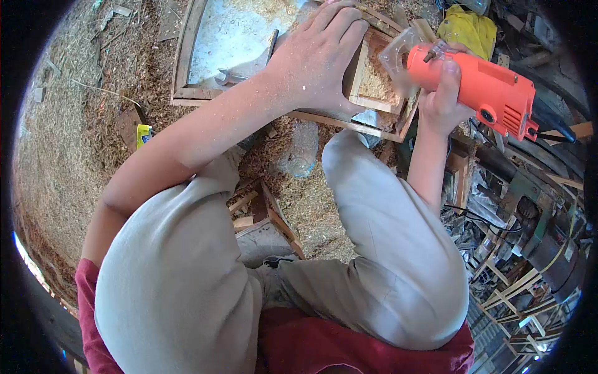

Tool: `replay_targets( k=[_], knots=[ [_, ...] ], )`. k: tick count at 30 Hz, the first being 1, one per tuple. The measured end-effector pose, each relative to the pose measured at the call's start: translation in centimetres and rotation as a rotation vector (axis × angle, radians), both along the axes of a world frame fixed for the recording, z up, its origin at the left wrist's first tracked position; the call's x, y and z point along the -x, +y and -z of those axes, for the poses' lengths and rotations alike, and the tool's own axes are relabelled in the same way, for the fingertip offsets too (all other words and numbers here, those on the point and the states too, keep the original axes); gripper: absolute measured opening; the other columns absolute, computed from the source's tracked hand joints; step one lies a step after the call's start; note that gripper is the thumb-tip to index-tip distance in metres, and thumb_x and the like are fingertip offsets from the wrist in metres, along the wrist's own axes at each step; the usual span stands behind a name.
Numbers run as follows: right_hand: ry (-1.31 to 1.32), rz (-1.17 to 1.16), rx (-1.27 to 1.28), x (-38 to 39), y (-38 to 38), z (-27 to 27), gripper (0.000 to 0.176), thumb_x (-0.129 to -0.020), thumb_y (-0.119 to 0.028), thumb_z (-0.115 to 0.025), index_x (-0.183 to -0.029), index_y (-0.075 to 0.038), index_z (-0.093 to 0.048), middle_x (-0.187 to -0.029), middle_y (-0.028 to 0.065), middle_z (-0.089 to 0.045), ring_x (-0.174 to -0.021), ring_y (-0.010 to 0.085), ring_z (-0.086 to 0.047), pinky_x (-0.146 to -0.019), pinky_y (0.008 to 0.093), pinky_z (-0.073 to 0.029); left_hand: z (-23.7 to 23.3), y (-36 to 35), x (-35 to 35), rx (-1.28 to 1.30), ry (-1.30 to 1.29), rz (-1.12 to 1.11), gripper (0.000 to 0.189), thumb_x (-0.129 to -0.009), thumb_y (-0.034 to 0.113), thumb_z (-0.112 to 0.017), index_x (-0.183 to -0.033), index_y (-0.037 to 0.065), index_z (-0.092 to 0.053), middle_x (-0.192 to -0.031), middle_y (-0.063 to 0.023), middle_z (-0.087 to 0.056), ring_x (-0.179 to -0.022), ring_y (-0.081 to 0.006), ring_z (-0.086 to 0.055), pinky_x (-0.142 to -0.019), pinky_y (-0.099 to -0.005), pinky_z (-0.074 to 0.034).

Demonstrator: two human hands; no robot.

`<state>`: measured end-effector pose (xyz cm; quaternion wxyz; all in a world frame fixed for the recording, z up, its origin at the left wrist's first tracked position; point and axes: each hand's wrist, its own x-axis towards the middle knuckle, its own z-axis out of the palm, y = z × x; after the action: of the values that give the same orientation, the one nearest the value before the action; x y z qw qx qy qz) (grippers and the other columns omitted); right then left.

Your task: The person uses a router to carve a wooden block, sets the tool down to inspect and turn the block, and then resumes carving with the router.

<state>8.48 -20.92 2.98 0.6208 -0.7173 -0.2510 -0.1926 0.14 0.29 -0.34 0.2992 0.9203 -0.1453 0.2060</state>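
My right hand is wrapped round the orange body of a trim router, held tilted on its side. The router's clear plastic base faces left, at the right edge of a small wooden frame dusted with sawdust. My left hand presses on this frame, its thumb stretched along the near side and its fingers bent over the far part. The hand hides much of the frame's left side. Beneath lies a larger wood-edged board with a whitish, sawdust-strewn surface.
Wood shavings cover the floor on the left. A clear plastic bottle and an open wooden box lie between my legs. Yellow cloth sits at the upper right, above a dark machine, cables and wood scraps.
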Motion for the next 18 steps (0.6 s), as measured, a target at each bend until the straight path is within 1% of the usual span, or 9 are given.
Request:
replay_targets(
  k=[2,5,8,11,14,18],
  knots=[
    [-0.009,-0.02,-0.008,0.07,0.23,-0.13,0.035,-0.086,-0.013,-0.071,-0.113,0.002,-0.054,-0.105,0.017,-0.067,-0.092,0.0248,-0.067,-0.082,0.0402,-0.059,0.21,-0.07,0.06,-0.022,-0.011,-0.013,0.109,-0.061,0.064,-0.081,-0.131,-0.014,-0.05,-0.137,-0.0285,-0.05,-0.14,-0.0426,-0.04,-0.12,-0.0521,-0.03],
    [-0.047,0.012,-0.013,0.06,0.29,0.19,0.034,-0.086,-0.013,-0.07,-0.112,0.002,-0.055,-0.104,0.0175,-0.067,-0.092,0.0247,-0.066,-0.083,0.0394,-0.058,0.2,-0.04,0.08,-0.018,-0.014,-0.006,0.109,-0.061,0.064,-0.081,-0.131,-0.013,-0.05,-0.136,-0.0285,-0.05,-0.14,-0.0428,-0.041,-0.12,-0.0518,-0.03],
    [-0.049,0.006,-0.015,0.0,0.56,0.1,0.034,-0.086,-0.013,-0.071,-0.112,0.003,-0.055,-0.104,0.0173,-0.067,-0.092,0.0244,-0.066,-0.084,0.0388,-0.057,0.05,-0.05,-0.04,0.021,-0.004,0.006,0.108,-0.06,0.063,-0.081,-0.13,-0.013,-0.05,-0.136,-0.0285,-0.05,-0.139,-0.0429,-0.042,-0.12,-0.0514,-0.03],
    [-0.059,-0.035,-0.003,-0.19,0.66,-0.08,0.034,-0.086,-0.012,-0.07,-0.113,0.003,-0.055,-0.105,0.0171,-0.068,-0.091,0.0243,-0.067,-0.085,0.0385,-0.057,0.02,-0.18,0.02,-0.008,-0.002,-0.011,0.108,-0.06,0.062,-0.082,-0.13,-0.013,-0.05,-0.136,-0.0285,-0.05,-0.138,-0.0428,-0.042,-0.12,-0.051,-0.031],
    [-0.029,-0.048,-0.063,-0.3,0.82,0.16,0.034,-0.086,-0.01,-0.07,-0.114,0.003,-0.056,-0.105,0.0168,-0.069,-0.092,0.0248,-0.068,-0.084,0.0387,-0.057,-0.26,-0.19,-0.06,0.01,0.021,-0.006,0.109,-0.059,0.062,-0.083,-0.13,-0.013,-0.049,-0.137,-0.0286,-0.05,-0.138,-0.0426,-0.042,-0.12,-0.0506,-0.031],
    [-0.026,-0.031,-0.052,-0.37,0.8,0.09,0.035,-0.086,-0.01,-0.07,-0.115,0.003,-0.056,-0.106,0.0165,-0.069,-0.093,0.0256,-0.069,-0.083,0.0389,-0.058,-0.24,-0.3,-0.05,0.005,0.033,-0.012,0.11,-0.06,0.062,-0.083,-0.131,-0.014,-0.048,-0.136,-0.0285,-0.05,-0.138,-0.0426,-0.042,-0.12,-0.0504,-0.031]
  ],
)
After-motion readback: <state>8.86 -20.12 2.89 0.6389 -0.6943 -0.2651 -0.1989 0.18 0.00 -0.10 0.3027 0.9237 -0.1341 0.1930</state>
